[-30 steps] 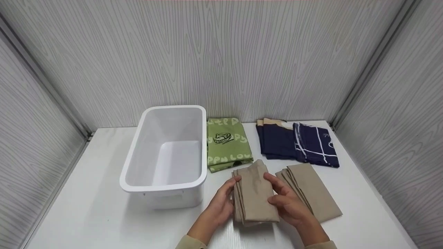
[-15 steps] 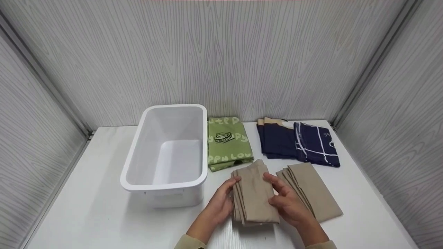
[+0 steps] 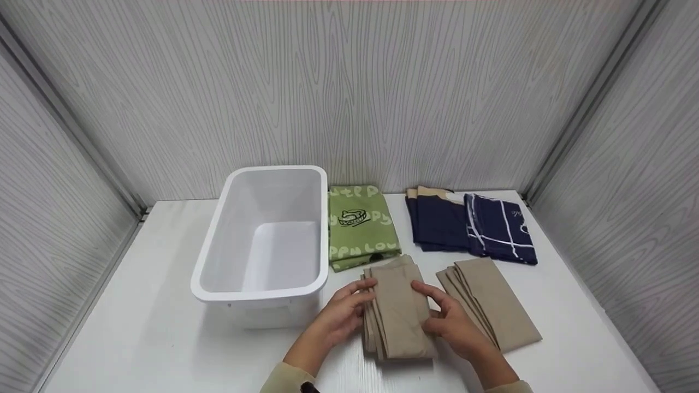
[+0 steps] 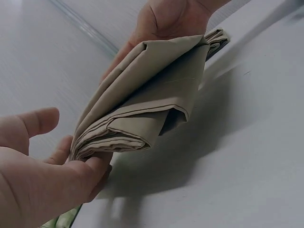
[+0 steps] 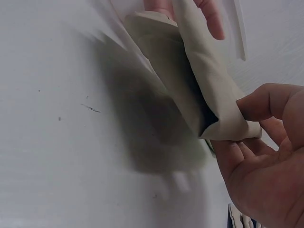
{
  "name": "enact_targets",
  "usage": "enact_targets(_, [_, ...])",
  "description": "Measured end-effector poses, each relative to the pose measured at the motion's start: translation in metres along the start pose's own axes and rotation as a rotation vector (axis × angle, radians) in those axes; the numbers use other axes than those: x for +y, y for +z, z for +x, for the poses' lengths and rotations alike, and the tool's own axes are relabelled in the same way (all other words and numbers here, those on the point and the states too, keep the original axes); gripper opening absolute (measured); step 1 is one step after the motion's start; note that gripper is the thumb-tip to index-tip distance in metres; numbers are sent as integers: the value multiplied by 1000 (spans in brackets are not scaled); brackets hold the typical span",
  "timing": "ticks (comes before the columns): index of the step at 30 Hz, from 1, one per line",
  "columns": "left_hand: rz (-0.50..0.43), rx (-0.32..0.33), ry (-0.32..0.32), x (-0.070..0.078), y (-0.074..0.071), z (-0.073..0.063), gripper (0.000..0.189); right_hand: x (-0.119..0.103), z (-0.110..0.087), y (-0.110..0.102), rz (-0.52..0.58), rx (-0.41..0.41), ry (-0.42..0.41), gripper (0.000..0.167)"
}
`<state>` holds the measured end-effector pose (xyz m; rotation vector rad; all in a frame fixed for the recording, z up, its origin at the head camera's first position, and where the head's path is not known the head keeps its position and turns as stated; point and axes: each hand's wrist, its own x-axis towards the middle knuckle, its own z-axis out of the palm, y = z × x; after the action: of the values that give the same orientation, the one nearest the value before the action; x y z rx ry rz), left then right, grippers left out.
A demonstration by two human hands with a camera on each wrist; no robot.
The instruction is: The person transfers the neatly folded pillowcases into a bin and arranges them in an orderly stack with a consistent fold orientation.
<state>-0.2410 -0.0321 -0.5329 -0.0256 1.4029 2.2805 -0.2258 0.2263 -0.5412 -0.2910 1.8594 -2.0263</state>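
Note:
A folded beige cloth (image 3: 401,311) is held between my two hands, with its layered folds along the left side. Dark inner fabric shows between the folds in the right wrist view, and a shadow beneath suggests the bundle is off the table. My left hand (image 3: 341,314) grips its left edge; in the left wrist view the fingers (image 4: 95,166) reach under the folded end while the thumb stands apart. On the other side, my right hand (image 3: 458,327) pinches the right edge between thumb and fingers. A second folded beige cloth (image 3: 494,303) lies to the right.
A deep white plastic bin (image 3: 259,297) stands left of the hands. Behind them lies a folded green printed cloth (image 3: 363,224). Two folded navy cloths, one with a beige band (image 3: 439,221) and one with white lines (image 3: 499,226), lie back right on the white table (image 3: 136,327).
The held cloth has shifted slightly toward the person and left. My left hand has spread two digits along its edge, and my right index finger sits farther in on its top.

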Motion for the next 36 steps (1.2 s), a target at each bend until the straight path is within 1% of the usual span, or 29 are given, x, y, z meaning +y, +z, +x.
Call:
enact_targets(3, [-9, -5, -21, 1, -1, -1, 45, 0, 0, -1, -7, -4, -1, 87])
enact_targets(6, [36, 3, -22, 1, -2, 0, 48, 0, 0, -2, -8, -6, 14, 86])
enact_targets(8, [127, 12, 14, 0, -3, 1, 50, 1, 2, -3, -9, 4, 40, 84])
enact_targets(13, [410, 17, 122, -4, -8, 3, 52, 6, 5, -5, -19, 40, 140, 75])
enact_targets(16, [504, 1, 148, -6, -11, 5, 52, 8, 6, -5, -42, 52, 174, 73])
enact_targets(18, [561, 0, 172, -7, -12, 6, 51, 9, 7, -5, -69, 54, 173, 72])
enact_targets(21, [625, 12, 204, -7, -13, 8, 48, 9, 8, -6, -117, 45, 148, 73])
enact_targets(25, [682, 39, 214, -6, -11, 10, 49, 9, 10, -5, -188, 47, 111, 74])
enact_targets(30, [756, 74, 215, -4, -7, 11, 54, 7, 9, -6, -180, 44, 87, 75])
enact_targets(36, [804, 91, 260, 2, -1, 9, 55, 0, 7, -5, -172, 66, 80, 76])
